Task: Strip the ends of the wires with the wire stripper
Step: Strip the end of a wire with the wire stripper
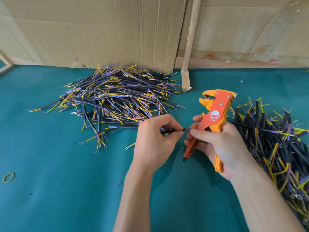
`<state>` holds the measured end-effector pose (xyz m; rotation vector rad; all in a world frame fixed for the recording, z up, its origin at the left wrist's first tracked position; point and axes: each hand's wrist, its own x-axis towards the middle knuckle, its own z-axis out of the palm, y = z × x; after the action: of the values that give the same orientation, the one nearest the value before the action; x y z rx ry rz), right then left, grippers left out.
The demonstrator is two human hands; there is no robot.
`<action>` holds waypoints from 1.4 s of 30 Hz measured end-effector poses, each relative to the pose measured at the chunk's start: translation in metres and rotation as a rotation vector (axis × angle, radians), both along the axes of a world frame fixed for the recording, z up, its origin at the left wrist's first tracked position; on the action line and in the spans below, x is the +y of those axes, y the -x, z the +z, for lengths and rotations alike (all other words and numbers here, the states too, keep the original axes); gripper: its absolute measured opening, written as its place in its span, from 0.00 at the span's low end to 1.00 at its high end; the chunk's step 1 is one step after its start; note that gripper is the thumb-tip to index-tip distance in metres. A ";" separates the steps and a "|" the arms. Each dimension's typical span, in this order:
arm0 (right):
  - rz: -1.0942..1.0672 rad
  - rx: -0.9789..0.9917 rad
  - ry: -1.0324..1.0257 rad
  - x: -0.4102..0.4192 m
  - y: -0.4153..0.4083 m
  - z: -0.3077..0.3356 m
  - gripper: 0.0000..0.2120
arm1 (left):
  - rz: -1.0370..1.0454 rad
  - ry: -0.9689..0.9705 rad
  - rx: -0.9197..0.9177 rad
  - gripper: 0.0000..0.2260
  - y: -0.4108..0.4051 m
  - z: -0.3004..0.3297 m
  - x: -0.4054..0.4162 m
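My left hand pinches a short black cable whose blue and yellow inner wires stick out to the right. My right hand grips the orange and red wire stripper by its handles, jaws pointing up and away. The thumb and forefinger of that hand also touch the cable's coloured wire ends. The stripper's jaws hold nothing.
A large pile of black cables with coloured ends lies behind my left hand on the green table. A second pile lies to the right. Cardboard sheets and a wooden post stand behind. A rubber band lies far left.
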<state>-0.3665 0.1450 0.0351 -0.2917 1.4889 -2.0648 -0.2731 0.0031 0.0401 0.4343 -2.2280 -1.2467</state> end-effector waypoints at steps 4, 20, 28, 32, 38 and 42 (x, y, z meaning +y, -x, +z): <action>-0.020 -0.020 0.004 -0.002 -0.001 0.001 0.12 | -0.004 -0.002 -0.007 0.07 0.001 -0.001 0.000; 0.217 -0.251 0.128 0.004 0.000 0.009 0.14 | 0.297 -0.201 0.225 0.11 -0.001 0.001 -0.012; 0.487 -0.315 0.090 -0.006 -0.018 0.009 0.19 | 0.307 -0.221 0.213 0.13 -0.001 0.002 -0.010; 0.507 -0.294 0.119 -0.005 -0.020 0.014 0.17 | 0.319 -0.215 0.200 0.11 0.000 0.002 -0.010; 0.549 -0.282 0.125 -0.002 -0.017 0.015 0.20 | 0.293 -0.153 0.179 0.11 -0.001 0.003 -0.011; 0.566 -0.273 0.120 0.003 -0.012 0.015 0.23 | 0.281 -0.071 0.164 0.11 -0.002 0.003 -0.011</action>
<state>-0.3542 0.1482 0.0503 -0.4059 0.9794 -1.6570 -0.2707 -0.0084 0.0428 0.6248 -1.9144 -1.1690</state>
